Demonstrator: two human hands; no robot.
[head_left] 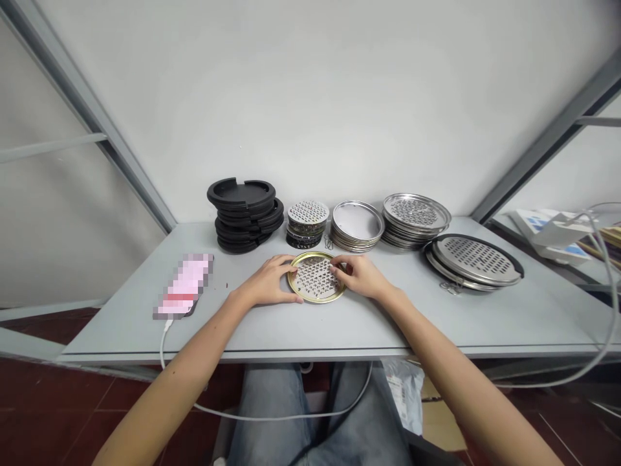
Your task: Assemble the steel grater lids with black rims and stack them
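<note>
A round perforated metal disc (316,279) lies inside a shallow gold-rimmed ring (317,300) on the grey table, near its front edge. My left hand (273,281) rests at the ring's left side, thumb and fingers apart and touching the rim. From the right, my right hand (358,274) touches the disc and rim with bent fingers. Behind them stand a small stack of perforated discs (308,213) and a stack of shallow metal lids (358,222).
Stacked black rings (241,194) stand at the back left. Behind on the right is a stack of larger metal trays (416,212); further right lies a black-edged grater assembly (475,255). A phone (187,285) with a white cable (163,343) is at the left.
</note>
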